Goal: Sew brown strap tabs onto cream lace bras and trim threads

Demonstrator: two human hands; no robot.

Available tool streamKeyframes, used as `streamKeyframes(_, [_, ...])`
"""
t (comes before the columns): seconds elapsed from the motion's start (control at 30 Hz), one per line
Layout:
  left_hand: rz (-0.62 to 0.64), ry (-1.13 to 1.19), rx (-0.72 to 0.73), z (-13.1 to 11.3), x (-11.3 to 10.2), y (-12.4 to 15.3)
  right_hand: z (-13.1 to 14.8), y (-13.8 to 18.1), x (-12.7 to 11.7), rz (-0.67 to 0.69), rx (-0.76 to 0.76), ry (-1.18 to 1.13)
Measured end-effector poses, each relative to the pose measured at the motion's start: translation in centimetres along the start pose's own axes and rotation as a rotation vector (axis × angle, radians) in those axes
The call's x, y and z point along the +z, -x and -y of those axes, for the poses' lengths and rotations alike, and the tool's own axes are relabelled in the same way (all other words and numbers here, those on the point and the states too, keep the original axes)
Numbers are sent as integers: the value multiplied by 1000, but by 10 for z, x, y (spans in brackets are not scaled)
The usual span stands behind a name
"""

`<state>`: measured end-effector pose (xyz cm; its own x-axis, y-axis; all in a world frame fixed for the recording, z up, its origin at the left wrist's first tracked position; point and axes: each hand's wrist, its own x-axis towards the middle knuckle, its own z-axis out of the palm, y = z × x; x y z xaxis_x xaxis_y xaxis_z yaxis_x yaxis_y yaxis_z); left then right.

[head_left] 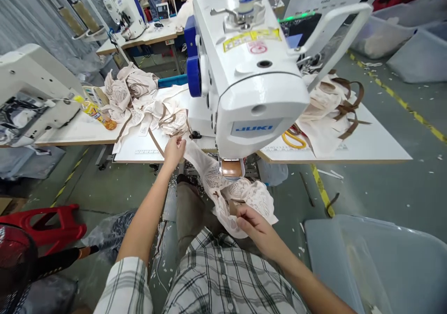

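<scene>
The cream lace garment (251, 196) can be judged light, limp and soft, with openwork that might be snagged if pulled hard; a hold is best taken on the plain band or along the edge, where lace is spared; one end of the band is pinched in the left hand (175, 149), fingers closed, by the front edge of the bench (380, 144); the lower edge, near a brown tab (232, 207), is gripped between thumb and fingers of the right hand (256, 228); the garment is draped between both hands, above the lap, below the sewing machine (261, 90).
</scene>
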<state>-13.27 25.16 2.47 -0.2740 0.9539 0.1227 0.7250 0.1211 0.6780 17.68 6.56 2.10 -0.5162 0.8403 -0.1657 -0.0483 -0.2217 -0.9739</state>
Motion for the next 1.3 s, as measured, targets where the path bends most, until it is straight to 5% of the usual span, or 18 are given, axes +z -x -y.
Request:
streamKeyframes(0.13, [126, -60, -4, -9, 16, -25, -2, 0, 2, -12, 29, -21])
streamKeyframes(0.27, [186, -45, -37, -10, 20, -20, -3, 10, -11, 7, 39, -13])
streamKeyframes(0.47, [187, 153, -72, -9, 0, 27, -8, 23, -37, 733, -84, -103])
streamKeyframes(0.53, [228, 251, -101, -5, -10, 53, -14, 28, -45, 795, -168, -181])
streamKeyframes(0.67, [314, 381, -227, 20, -33, 106, -35, 55, -73, 502, -153, -406])
streamKeyframes(0.8, [250, 401, -410, 57, -37, 155, -46, 92, -114, 190, 26, -524])
streamKeyframes(0.93, [266, 448, -534, 80, -12, 200, -42, 96, -150, -173, 352, -161])
streamKeyframes(1.0, [301, 488, -565, 82, 3, 219, -44, 82, -157, -191, 528, 183])
streamKeyframes(1.1, [364, 552, -570, 74, 15, 235, -57, 54, -146, -312, 476, 731])
streamKeyframes(1.17, [413, 600, -554, 64, 14, 238, -66, 35, -122, -327, 360, 862])
streamKeyframes(1.3, [489, 691, -529, 43, -5, 237, -74, -1, -55, 41, 218, 854])
